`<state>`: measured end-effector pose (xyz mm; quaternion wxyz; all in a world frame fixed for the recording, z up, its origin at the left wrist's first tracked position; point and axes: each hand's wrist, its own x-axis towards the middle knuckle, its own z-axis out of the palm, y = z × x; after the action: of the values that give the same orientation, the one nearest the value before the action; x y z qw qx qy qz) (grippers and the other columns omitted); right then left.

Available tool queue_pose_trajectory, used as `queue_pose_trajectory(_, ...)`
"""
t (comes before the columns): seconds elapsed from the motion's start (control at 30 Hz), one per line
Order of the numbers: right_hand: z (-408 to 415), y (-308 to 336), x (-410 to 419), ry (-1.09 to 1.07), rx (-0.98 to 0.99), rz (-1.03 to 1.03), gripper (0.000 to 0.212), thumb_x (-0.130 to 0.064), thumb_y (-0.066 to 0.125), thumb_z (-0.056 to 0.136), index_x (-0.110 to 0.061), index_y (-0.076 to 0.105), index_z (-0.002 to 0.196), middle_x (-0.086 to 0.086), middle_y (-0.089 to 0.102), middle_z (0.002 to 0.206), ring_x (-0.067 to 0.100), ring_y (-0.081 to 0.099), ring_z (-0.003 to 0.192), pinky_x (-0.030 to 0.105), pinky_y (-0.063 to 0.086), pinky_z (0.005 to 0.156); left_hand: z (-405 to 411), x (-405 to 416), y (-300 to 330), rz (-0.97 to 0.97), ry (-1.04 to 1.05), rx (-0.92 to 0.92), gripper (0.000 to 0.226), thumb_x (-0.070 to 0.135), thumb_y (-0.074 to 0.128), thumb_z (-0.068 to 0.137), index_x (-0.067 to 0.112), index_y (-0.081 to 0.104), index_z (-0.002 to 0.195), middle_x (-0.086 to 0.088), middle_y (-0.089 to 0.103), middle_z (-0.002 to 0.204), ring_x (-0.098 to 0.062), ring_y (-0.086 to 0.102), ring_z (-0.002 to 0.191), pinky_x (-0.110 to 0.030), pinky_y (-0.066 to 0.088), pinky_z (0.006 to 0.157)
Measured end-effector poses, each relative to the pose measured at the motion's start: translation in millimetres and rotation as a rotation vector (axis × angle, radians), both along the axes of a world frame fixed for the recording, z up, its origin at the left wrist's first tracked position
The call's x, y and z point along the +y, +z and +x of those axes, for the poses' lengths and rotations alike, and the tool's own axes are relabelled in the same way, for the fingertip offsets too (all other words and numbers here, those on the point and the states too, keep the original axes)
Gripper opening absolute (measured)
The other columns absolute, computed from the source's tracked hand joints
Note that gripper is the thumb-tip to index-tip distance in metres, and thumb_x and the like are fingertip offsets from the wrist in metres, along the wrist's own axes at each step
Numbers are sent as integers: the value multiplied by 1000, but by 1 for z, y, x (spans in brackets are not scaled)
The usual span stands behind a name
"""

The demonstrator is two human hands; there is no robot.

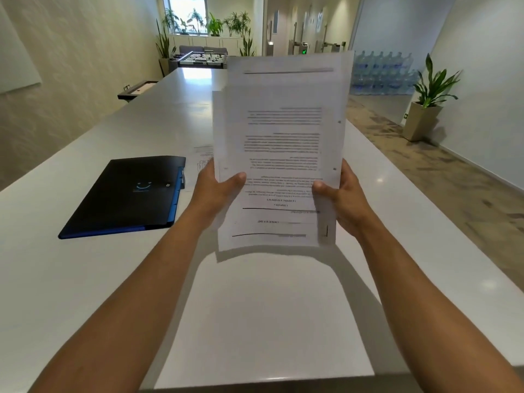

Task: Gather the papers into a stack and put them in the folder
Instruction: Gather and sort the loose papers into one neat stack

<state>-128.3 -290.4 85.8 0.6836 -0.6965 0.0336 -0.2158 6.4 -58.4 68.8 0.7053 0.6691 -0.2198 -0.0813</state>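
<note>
I hold a bundle of printed white papers [280, 143] upright above the table, sheets uneven at top and bottom, text upside down. My left hand [215, 191] grips the bundle's left edge, thumb on the front. My right hand [343, 199] grips the right edge the same way. A black folder [124, 194] with a blue spine lies closed on the table to the left. One more printed sheet [202, 158] lies flat on the table, mostly hidden behind the bundle and my left hand.
The long white table [255, 307] runs away from me; its right edge drops to a carpeted floor. A potted plant [425, 109] stands at the right wall. A foosball table [202, 58] and stacked water bottles [382, 72] are far back.
</note>
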Motion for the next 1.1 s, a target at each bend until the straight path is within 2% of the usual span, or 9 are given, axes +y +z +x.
queue_pose_trajectory(0.13, 13, 8, 11, -112, -105, -106, 41, -5, 65, 91, -17, 52, 128, 3, 66, 121, 25, 67, 108, 51, 58, 87, -2, -5, 20, -13, 167, -192, 39, 26, 72, 88, 32, 51, 120, -3, 64, 121, -23, 64, 110, -51, 56, 90)
queue_pose_trajectory(0.3, 18, 8, 12, -149, -132, -95, 64, -5, 73, 77, -14, 48, 134, 10, 62, 127, 26, 63, 115, 46, 56, 92, -5, 3, 27, -20, 194, -271, 45, 32, 72, 81, 30, 48, 119, -2, 62, 115, -19, 64, 104, -41, 59, 87)
queue_pose_trajectory(0.4, 20, -2, 20, -156, -88, -103, 58, -10, 74, 69, -25, 51, 121, 5, 64, 118, 23, 65, 107, 44, 59, 86, -7, 4, 16, -13, 158, -231, 51, 29, 71, 79, 23, 47, 124, -7, 61, 118, -24, 63, 106, -44, 58, 87)
queue_pose_trajectory(0.5, 23, -7, 26, -171, -79, -117, 50, -10, 71, 68, -31, 51, 109, -3, 66, 108, 18, 66, 98, 34, 60, 76, -8, 0, 10, -25, 154, -230, 48, 28, 73, 77, 31, 49, 118, -5, 63, 116, -25, 65, 105, -45, 59, 86)
queue_pose_trajectory(0.73, 28, -8, 29, -214, -107, -105, 50, -11, 67, 68, -26, 52, 112, 0, 67, 107, 21, 67, 96, 30, 59, 73, -2, -4, 7, -100, 146, -219, 45, 20, 71, 76, 30, 53, 115, 5, 68, 104, -20, 67, 96, -32, 58, 76)
queue_pose_trajectory(0.83, 31, -11, 27, -239, -105, -78, 44, -12, 66, 70, -27, 49, 107, 0, 67, 108, 21, 68, 95, 33, 59, 74, 0, -4, 4, -83, 144, -207, 41, 24, 71, 75, 32, 53, 111, 0, 67, 107, -24, 67, 98, -39, 59, 79)
queue_pose_trajectory(0.9, 34, -12, 28, -240, -85, -89, 44, -10, 65, 71, -31, 52, 107, -6, 67, 106, 16, 68, 94, 27, 58, 69, 2, -5, 2, -58, 122, -183, 41, 27, 74, 75, 32, 56, 111, 2, 68, 107, -23, 67, 97, -41, 60, 81)
queue_pose_trajectory(1.03, 39, -11, 32, -241, -77, -109, 45, -3, 65, 76, -36, 54, 105, -16, 67, 101, 9, 67, 91, 18, 55, 62, 6, -5, 1, -115, 119, -75, 54, 32, 80, 75, 33, 51, 121, 4, 67, 112, -20, 67, 101, -38, 58, 81)
queue_pose_trajectory(1.1, 41, -11, 32, -228, -86, -95, 43, -2, 64, 78, -35, 54, 104, -15, 67, 100, 12, 67, 91, 20, 56, 64, 8, -3, 0, -13, 101, -67, 47, 40, 80, 76, 32, 58, 117, 11, 71, 107, -14, 69, 98, -33, 58, 78)
